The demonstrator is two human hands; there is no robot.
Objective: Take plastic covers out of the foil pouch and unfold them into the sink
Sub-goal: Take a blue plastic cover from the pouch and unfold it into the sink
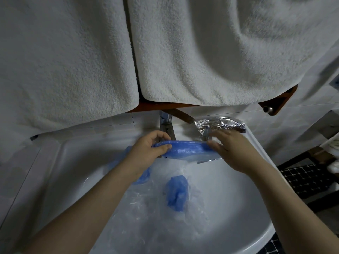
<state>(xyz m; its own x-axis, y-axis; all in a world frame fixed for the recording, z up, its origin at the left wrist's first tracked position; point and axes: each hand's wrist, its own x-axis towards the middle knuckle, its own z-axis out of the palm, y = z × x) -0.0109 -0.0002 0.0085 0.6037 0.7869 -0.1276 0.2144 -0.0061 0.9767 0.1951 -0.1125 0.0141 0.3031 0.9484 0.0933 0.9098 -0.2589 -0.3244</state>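
Note:
A blue plastic cover (185, 150) is stretched sideways above the white sink (256, 208), just in front of the tap. My left hand (148, 149) pinches its left end and my right hand (233, 149) grips its right end. Another blue cover (177, 193) lies bunched in the middle of the basin on clear crinkled plastic. Part of a third blue cover (145, 176) shows under my left wrist. The crumpled silver foil pouch (220, 123) lies on the sink's back right rim, behind my right hand.
A chrome tap (167, 125) stands at the back of the sink. Two white towels (201, 52) hang from a brown wooden rail (275, 105) just above it. Dark tiled floor (308, 178) lies to the right.

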